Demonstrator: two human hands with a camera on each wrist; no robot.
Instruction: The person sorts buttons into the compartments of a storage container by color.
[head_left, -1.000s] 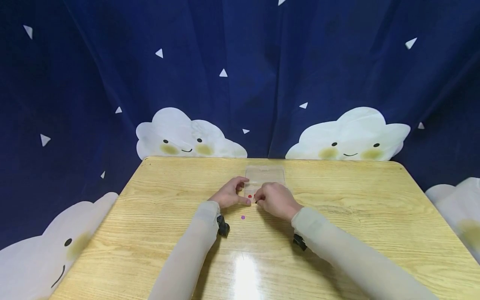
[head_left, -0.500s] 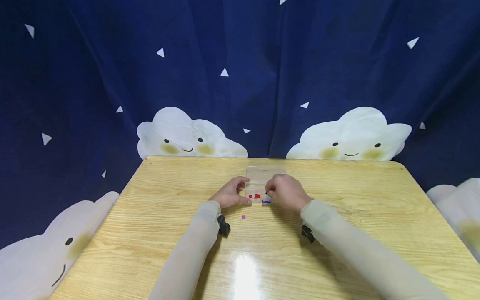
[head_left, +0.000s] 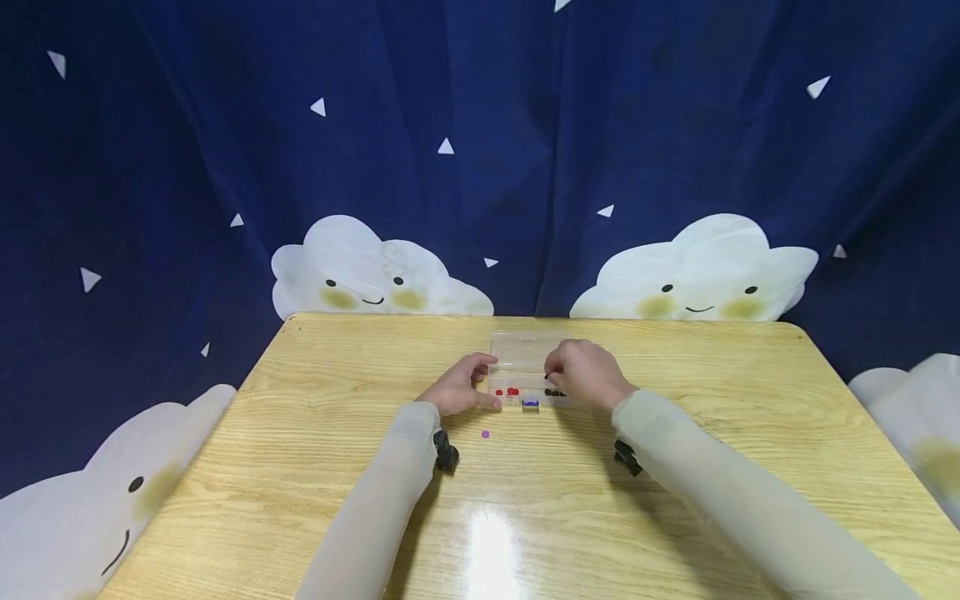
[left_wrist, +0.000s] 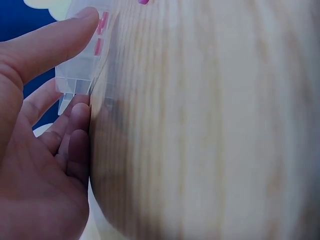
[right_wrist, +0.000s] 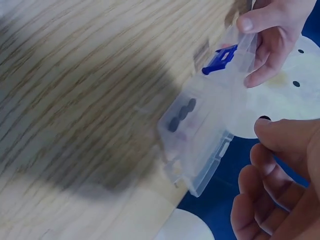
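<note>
A clear plastic compartment box [head_left: 517, 379] stands toward the table's far side, its see-through lid [head_left: 528, 347] swung back. My left hand [head_left: 459, 387] holds the box's left end, thumb along the front and fingers behind. Small red discs [head_left: 512, 392] sit in the front left part. Dark discs [right_wrist: 183, 115] lie in a row in the front right part. A blue latch [right_wrist: 220, 60] is at the middle of the front. Over the right half, my right hand [head_left: 588, 375] pinches a small black disc [right_wrist: 265, 118] between thumb and forefinger, mostly hidden by the thumb.
A small purple disc [head_left: 485, 434] lies on the wooden table [head_left: 360, 367], in front of the box. Behind the table's far edge hangs a dark blue curtain [head_left: 510, 167] with white clouds. Both wrists wear black devices [head_left: 446, 454] under cream sleeves.
My right hand has moved right and a little farther back over the box, uncovering more red discs, the blue latch and the dark discs. The left hand has stayed at the left end.
</note>
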